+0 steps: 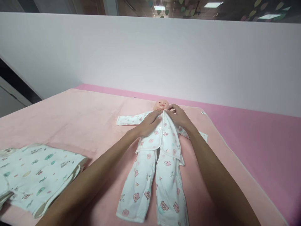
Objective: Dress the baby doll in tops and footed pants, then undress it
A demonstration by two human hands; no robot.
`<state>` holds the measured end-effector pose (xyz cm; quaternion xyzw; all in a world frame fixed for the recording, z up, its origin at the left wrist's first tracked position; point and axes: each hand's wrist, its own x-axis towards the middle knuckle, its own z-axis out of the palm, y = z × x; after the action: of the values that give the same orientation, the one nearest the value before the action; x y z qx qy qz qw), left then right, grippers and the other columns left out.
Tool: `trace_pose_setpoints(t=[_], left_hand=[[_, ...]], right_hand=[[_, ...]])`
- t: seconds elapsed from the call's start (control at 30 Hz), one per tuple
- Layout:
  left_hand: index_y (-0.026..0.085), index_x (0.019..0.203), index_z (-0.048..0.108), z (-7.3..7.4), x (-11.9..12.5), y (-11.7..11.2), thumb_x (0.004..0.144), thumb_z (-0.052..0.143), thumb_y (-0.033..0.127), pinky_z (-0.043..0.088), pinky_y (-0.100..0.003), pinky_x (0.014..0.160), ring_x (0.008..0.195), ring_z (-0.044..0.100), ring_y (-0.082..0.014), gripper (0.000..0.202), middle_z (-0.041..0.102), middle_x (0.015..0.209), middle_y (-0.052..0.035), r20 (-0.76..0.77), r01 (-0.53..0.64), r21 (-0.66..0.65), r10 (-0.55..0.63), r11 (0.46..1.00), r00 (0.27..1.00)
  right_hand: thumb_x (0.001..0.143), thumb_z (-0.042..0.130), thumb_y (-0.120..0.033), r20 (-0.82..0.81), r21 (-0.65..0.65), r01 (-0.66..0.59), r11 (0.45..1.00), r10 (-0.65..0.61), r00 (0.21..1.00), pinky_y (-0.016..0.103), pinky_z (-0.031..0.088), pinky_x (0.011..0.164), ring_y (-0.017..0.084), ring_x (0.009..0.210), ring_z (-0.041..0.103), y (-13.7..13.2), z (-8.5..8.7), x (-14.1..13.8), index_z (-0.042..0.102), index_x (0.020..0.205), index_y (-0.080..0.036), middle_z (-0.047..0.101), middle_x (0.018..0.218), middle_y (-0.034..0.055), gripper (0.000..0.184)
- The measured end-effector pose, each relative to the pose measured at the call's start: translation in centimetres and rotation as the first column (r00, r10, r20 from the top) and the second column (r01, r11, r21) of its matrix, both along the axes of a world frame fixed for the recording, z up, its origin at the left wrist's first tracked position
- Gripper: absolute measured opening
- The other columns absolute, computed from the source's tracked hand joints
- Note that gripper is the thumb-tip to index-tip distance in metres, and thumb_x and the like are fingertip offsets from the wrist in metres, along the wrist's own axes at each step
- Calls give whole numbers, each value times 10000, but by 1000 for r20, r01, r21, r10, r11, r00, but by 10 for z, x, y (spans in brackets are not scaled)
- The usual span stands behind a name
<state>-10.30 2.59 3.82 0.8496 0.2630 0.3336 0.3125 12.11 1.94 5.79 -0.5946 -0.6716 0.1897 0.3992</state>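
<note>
A baby doll [161, 104] lies on its back on a pale pink blanket [82, 116], dressed in a white top [164, 138] and white trousers [150, 185] printed with pink pigs. My left hand [149, 123] lies on the doll's chest with its fingers pressed on the left front edge of the top. My right hand [178, 115] pinches the top's right front edge just under the doll's chin. The two front edges meet between my hands.
A second white garment [35, 175] with a green and grey print lies folded at the near left. The blanket sits on a darker pink surface [258, 138] to the right. A white wall panel [150, 56] stands behind.
</note>
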Motion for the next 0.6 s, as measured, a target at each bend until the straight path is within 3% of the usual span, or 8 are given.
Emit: trace_pose_setpoints(t=[0.13, 0.27, 0.33, 0.47, 0.6], left_hand=[[271, 1503, 565, 8, -7, 2, 1108, 348, 503, 386, -484, 1261, 1502, 494, -285, 507, 560, 1606, -84, 1, 57, 5, -57, 998, 998], [235, 1281, 656, 20, -14, -1, 1011, 562, 480, 467, -497, 1139, 1366, 550, -326, 376, 667, 1400, -115, -87, -187, 71, 193, 980, 977], [229, 1142, 668, 31, -18, -5, 982, 594, 472, 515, -451, 1016, 1214, 614, -305, 300, 705, 1259, -106, -127, -242, 55, 247, 969, 961], [219, 969, 652, 51, -25, -18, 977, 572, 528, 482, -342, 729, 868, 661, -225, 319, 742, 1012, -66, -287, -166, -171, 113, 971, 951], [216, 905, 684, 58, -27, -24, 915, 643, 506, 433, -311, 673, 826, 652, -204, 293, 750, 969, -53, -368, -96, -252, -3, 963, 930]], right_hand=[[926, 667, -401, 31, 82, 63, 995, -66, 997, 405, 509, 888, 215, 875, 605, 2, -7, -8, 700, 1014, -244, 682, 1140, 69, 183], [957, 654, -434, 124, 206, 171, 964, -199, 972, 405, 489, 884, 218, 875, 602, -30, 2, -11, 660, 1035, -245, 665, 1173, 82, 204], [962, 654, -454, 160, 162, 174, 971, -200, 967, 383, 478, 828, 218, 857, 606, -53, 12, -14, 627, 1015, -253, 690, 1090, 61, 209], [923, 688, -549, 229, -126, 16, 992, 13, 973, 341, 435, 690, 213, 791, 597, -90, 21, -29, 586, 943, -267, 690, 921, 19, 301], [897, 693, -599, 296, -111, 24, 993, 10, 955, 334, 390, 636, 189, 724, 543, -102, 14, -45, 516, 909, -264, 647, 923, 8, 378]])
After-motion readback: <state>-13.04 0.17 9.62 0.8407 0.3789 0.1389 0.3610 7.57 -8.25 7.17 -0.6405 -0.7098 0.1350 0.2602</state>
